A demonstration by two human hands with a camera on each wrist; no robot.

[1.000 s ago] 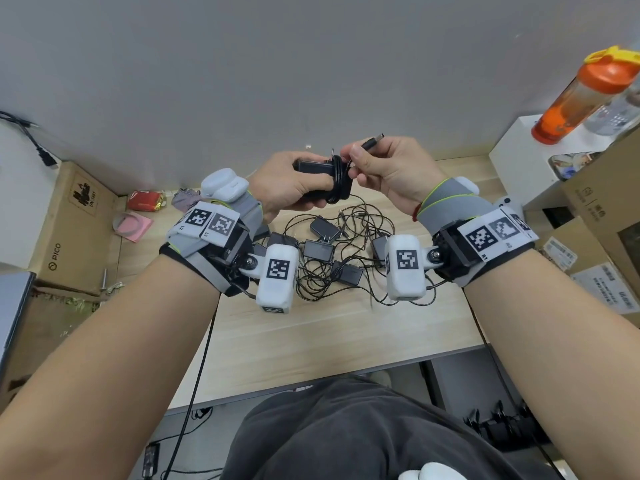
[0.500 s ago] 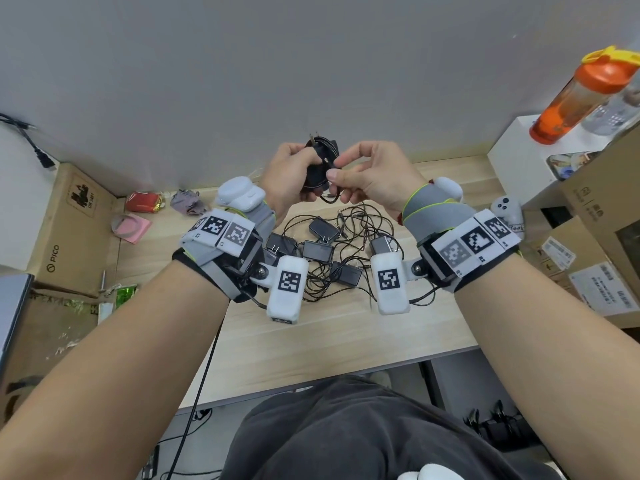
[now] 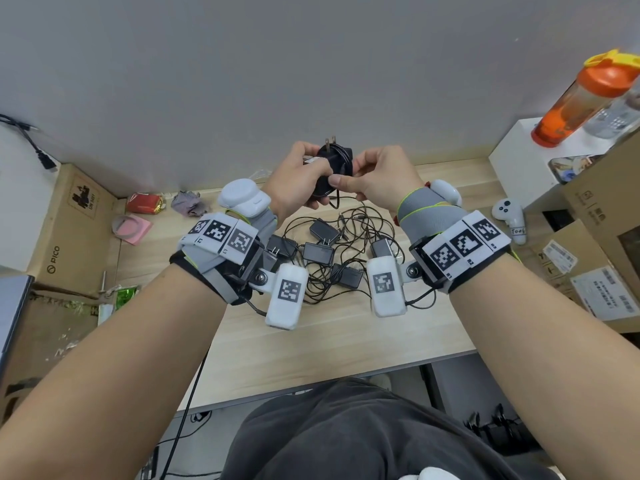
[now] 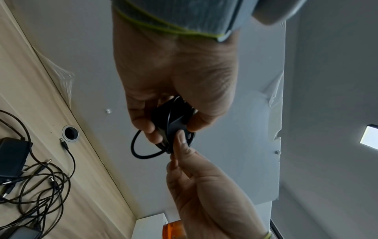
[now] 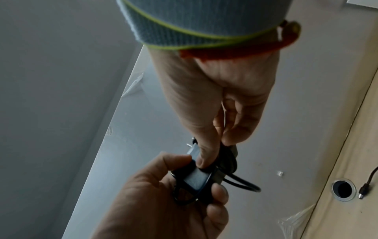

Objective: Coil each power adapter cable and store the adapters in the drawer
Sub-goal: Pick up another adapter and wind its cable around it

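A black power adapter [image 3: 334,161] with its cable wound round it is held up in front of the wall, prongs pointing up. My left hand [image 3: 313,174] grips the adapter body [image 4: 174,119] from the left. My right hand [image 3: 341,178] pinches the wound cable [image 5: 229,161] against the adapter [image 5: 196,177], thumb on top. A short cable loop [image 4: 141,153] hangs free below the hands. Several more black adapters with tangled cables [image 3: 322,251] lie on the wooden desk [image 3: 311,341] under my wrists. No drawer shows in any view.
An orange bottle [image 3: 581,98] stands on a white box at the right, with a white controller [image 3: 509,216] and cardboard boxes [image 3: 606,220] beside it. A cardboard box [image 3: 69,230], red packet [image 3: 143,202] and pink notes [image 3: 133,226] sit left. A cable hole [image 4: 70,133] is in the desk's far edge.
Both hands have risen and drawn together, and the adapter has turned prongs-up. The right hand no longer holds the cable end out; it now pinches the cable against the coil.
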